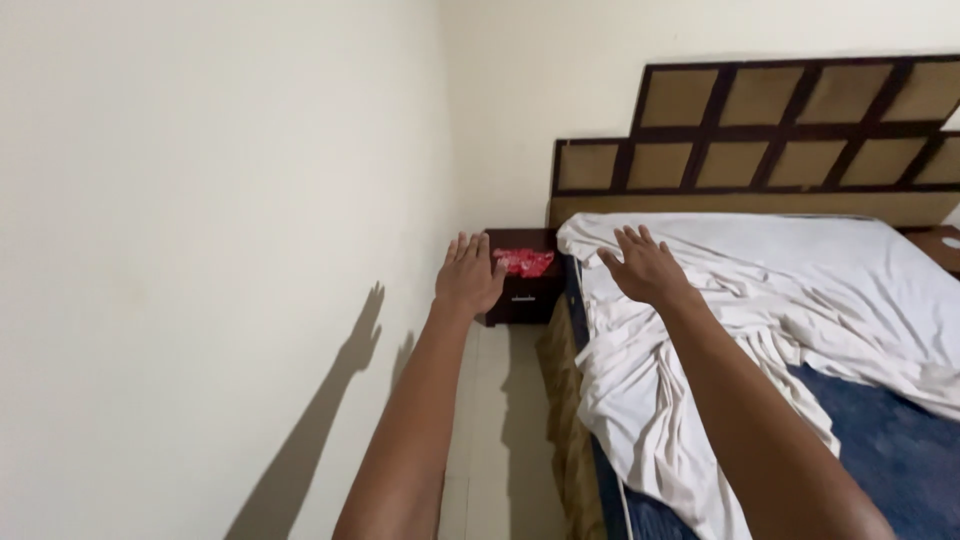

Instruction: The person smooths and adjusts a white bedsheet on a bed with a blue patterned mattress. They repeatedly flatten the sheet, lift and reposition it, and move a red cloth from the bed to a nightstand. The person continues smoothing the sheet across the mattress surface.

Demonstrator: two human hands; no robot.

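Reaching both arms out. Left hand (468, 274) hovering near nightstand (522, 292), fingers spread, empty. Right hand (645, 265) over white sheet (740, 300), fingers open, not touching as far as I can tell. Sheet lying rumpled at bed's head-left corner, draping over mattress (890, 450) edge. I'm judging it light, soft, floppy; pinching bunched fold near edge.

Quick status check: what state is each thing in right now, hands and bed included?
left hand: open, fingers spread, holding nothing, raised over the floor gap.
right hand: open, empty, above the sheet.
white sheet: crumpled, pulled partly off.
blue mattress: partly uncovered.
nightstand: drawer closed, red item on top.
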